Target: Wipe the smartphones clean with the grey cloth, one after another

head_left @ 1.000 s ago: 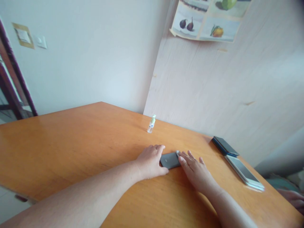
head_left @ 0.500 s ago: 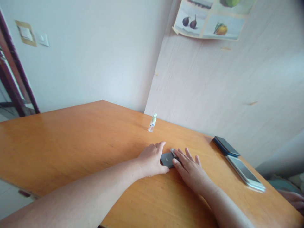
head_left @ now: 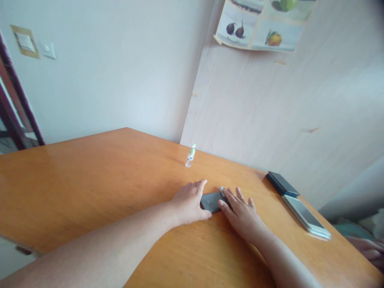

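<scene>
hands: left (head_left: 189, 202) around phone (head_left: 210, 202), grip unclear | right (head_left: 242, 218) spread, mostly hiding whitish wad (head_left: 222, 189)

A small clear spray bottle (head_left: 189, 157) with a pale green top stands upright on an orange-brown wooden table (head_left: 90, 172). Behind the bottle rises a plain whitish wall (head_left: 120, 72); a pale panel (head_left: 255, 108) begins there and runs off to the bottle's right. High above and right of the bottle hangs a sheet of fruit paintings (head_left: 255, 36): two dark figs, a yellow-orange fruit, and a partly cropped green one. Far left of the bottle, high up, are a tan-framed switch (head_left: 25, 42) and a white wall fitting (head_left: 49, 50). Well right of the bottle lie a dark flat device (head_left: 283, 183) and, just beside it, a white-edged device (head_left: 307, 216).
</scene>
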### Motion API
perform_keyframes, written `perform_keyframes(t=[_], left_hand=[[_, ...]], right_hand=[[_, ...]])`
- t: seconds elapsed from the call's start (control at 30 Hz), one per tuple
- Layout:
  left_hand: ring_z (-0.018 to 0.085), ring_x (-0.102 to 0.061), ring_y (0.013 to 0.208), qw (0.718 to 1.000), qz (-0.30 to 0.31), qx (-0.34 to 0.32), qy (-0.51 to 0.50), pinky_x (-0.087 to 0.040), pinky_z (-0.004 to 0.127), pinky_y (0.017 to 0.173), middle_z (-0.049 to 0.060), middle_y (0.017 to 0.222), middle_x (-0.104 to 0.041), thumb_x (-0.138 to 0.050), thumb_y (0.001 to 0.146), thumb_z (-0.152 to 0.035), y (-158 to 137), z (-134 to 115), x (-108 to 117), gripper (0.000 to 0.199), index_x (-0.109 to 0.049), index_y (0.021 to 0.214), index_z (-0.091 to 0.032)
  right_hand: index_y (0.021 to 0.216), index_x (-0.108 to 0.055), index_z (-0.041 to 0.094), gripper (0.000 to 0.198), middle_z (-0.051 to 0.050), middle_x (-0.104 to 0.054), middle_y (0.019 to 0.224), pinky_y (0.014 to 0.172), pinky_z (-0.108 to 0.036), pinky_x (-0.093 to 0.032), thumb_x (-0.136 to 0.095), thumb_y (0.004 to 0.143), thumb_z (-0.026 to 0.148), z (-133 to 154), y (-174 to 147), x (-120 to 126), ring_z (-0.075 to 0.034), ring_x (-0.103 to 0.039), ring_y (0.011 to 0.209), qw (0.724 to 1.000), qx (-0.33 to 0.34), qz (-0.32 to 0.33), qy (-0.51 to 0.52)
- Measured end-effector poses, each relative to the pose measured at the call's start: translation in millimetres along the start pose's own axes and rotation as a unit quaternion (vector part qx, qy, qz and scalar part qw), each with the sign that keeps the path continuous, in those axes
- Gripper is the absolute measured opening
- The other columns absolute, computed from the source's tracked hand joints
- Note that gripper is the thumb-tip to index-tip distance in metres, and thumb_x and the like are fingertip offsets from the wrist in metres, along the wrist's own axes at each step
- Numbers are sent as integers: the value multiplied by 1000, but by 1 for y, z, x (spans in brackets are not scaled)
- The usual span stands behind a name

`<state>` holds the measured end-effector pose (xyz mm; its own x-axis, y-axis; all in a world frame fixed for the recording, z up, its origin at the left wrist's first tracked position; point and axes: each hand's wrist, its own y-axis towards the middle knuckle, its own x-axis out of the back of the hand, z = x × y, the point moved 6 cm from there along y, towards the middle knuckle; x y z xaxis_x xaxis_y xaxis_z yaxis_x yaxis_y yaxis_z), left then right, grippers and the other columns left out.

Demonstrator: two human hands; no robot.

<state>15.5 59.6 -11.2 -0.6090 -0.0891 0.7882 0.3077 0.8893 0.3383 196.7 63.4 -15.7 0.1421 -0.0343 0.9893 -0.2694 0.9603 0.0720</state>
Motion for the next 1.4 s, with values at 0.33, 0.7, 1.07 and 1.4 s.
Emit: perform_keyframes(t=[0.33, 0.7, 1.07, 1.4], left_hand=[[32, -60, 106, 1000, 11, -22, 16, -48, 41, 90, 14, 117, -63, -74, 67, -43, -1, -7, 6, 70, -49, 126, -15], [24, -60, 86, 997, 42, -42, 59, -46, 31, 72, 7, 91, -62, -70, 72, -48, -1, -9, 10, 33, -65, 89, -21], [21, -60, 78, 996, 40, -49, 65, -39, 28, 66, 3, 80, -64, -64, 80, -42, 0, -16, 17, 20, -64, 81, -22], [18, -61, 75, 998, 49, -43, 18, -38, 26, 63, 2, 79, -66, -48, 93, -40, 0, -18, 24, 26, -63, 82, -22]], right_hand=[[150, -34, 28, 58, -5, -39, 154, 111, -72, -7, -23, 100, 55, 19, -10, 7, -33, -15, 147, 998, 57, 14, 2], [148, -36, 36, 51, 1, -39, 153, 114, -67, -8, -24, 102, 52, 59, -30, 14, -28, -18, 147, 985, 162, 33, 45], [142, -48, 30, 47, -4, -50, 147, 112, -71, -7, -28, 102, 44, 21, -20, 26, -31, -23, 146, 998, 44, -36, 34], [140, -50, 30, 45, -5, -55, 142, 112, -71, -9, -31, 102, 44, 9, -20, 37, -31, -30, 143, 991, 9, -123, 52]])
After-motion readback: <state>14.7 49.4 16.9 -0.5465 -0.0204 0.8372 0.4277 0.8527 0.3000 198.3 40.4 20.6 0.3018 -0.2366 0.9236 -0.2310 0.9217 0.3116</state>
